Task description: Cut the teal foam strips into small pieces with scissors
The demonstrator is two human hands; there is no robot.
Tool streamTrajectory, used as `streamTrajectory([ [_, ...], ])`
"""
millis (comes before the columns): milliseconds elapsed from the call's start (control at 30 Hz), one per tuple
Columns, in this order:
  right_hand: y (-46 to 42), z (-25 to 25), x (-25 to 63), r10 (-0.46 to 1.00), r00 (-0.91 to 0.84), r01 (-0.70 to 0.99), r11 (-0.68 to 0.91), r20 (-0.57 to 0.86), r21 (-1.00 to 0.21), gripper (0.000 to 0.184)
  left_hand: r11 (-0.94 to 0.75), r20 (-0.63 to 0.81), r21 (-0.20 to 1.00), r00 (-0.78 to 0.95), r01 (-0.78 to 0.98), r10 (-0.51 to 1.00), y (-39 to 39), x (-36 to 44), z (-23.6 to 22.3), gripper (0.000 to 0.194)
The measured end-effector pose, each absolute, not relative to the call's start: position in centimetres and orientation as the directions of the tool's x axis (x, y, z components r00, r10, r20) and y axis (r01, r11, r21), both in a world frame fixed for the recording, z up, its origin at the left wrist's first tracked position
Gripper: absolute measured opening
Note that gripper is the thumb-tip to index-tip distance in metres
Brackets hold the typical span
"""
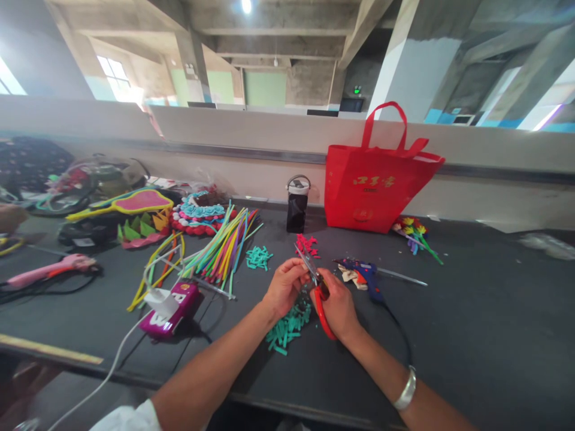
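Red-handled scissors [324, 312] sit in my right hand [339, 304], whose fingers wrap round the handles. Their blades point up and left, towards the fingertips of my left hand [286, 286]. Those fingers are pinched together at the blades; what they hold is too small to make out. Below my hands lies a pile of teal cut strips [287, 330], partly hidden by them. A smaller heap of teal pieces [259, 258] is to the left, and red cut pieces [307, 245] lie just beyond the blades.
A blue glue gun [369, 280] with a cord lies right of my hands. Colourful pipe cleaners [227, 245] and a purple power strip [171, 310] are to the left. Behind stand a dark bottle [297, 211] and a red bag [377, 188]. A pink glue gun [54, 269] lies far left.
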State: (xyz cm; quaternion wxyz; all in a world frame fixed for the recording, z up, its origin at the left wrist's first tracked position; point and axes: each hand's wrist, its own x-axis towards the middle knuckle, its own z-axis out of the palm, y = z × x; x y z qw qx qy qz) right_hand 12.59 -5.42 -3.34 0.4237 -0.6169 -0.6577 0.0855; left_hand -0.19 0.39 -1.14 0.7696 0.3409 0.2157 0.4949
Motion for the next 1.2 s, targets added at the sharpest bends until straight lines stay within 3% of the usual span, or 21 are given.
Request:
streamTrajectory([
  [333, -5.6, -3.1, 12.4, 0.879, 0.129, 0.793, 0.187, 0.460, -0.579, 0.039, 0.246, 0.015, 0.773, 0.404, -0.585, 0.915, 0.3, -0.2, -1.3, 0.012],
  [833, -5.9, -2.6, 12.0, 0.874, 0.167, 0.679, 0.233, 0.456, -0.696, 0.028, 0.240, -0.003, 0.815, 0.410, -0.527, 0.912, -0.2, 0.0, -0.8, 0.016],
  [967, -5.8, -2.4, 12.2, 0.858, 0.260, 0.604, 0.214, 0.443, -0.768, 0.028, 0.137, 0.033, 0.886, 0.357, -0.442, 0.934, 0.1, -0.1, -1.2, 0.013],
  [1200, -5.0, -2.7, 13.1, 0.853, 0.334, 0.357, 0.279, 0.401, -0.891, 0.035, -0.153, 0.180, 0.982, 0.292, -0.114, 0.939, 0.3, 0.2, -2.3, 0.008],
])
